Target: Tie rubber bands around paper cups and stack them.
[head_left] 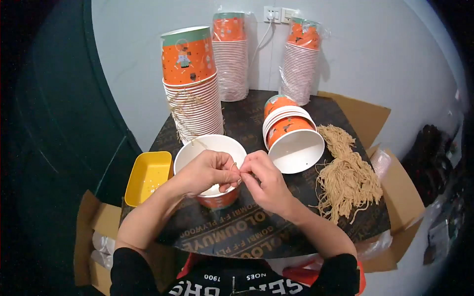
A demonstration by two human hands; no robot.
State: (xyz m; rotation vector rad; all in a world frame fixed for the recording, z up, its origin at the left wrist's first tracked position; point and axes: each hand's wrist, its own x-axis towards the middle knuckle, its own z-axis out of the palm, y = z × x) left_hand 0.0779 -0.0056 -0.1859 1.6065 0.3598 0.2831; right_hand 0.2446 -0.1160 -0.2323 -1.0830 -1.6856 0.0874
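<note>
Above the near rim of an upright paper bucket (211, 143), white inside and orange outside, my two hands meet with the fingertips pinched. My left hand (210, 170) is closed on a thin tan string (234, 166), which shows only as a small curve at the fingers. My right hand (266, 182) pinches at the same spot; the string's end between its fingertips is mostly hidden. More tan string (350, 177) lies in a loose bundle to the right. Behind the bucket rises a tall stack of nested orange buckets (190, 61), with string strands hanging on its side.
A yellow plastic tray (149, 172) with small white bits sits at the left edge of the dark plywood table (227, 237). Several buckets (296, 148) lie on their side at right. Two plastic-wrapped stacks (230, 64) stand by the wall. Cardboard boxes (405, 197) flank the table.
</note>
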